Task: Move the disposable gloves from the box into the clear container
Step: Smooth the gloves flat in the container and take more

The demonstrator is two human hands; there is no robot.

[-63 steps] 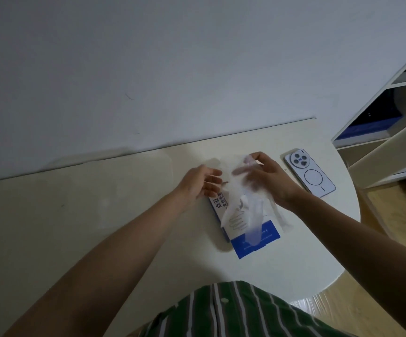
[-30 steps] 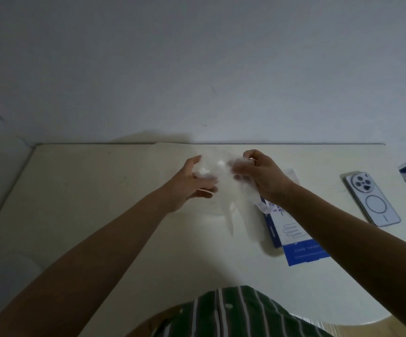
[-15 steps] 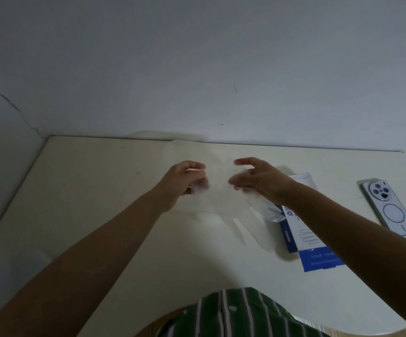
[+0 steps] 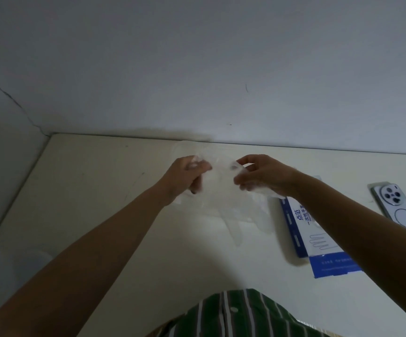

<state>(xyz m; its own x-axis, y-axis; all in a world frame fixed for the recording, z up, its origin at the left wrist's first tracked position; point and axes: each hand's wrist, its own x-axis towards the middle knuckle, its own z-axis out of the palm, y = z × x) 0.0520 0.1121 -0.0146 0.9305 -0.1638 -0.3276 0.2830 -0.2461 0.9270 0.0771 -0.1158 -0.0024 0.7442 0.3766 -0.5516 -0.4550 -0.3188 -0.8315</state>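
Our left hand [image 4: 185,176] and right hand [image 4: 262,176] each pinch the disposable gloves [image 4: 223,195], spread between them above the table [image 4: 99,190], left of the box [image 4: 301,229]. The thin film could slip free or cling together; we cannot make out the clear container.

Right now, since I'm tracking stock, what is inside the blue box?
Of the blue box only the printed top shows. The right arm crosses it; inside is hidden.

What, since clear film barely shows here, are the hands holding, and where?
A clear disposable glove: the left hand and right hand each pinch its upper, cuff end at opposite sides; the rest hangs down.
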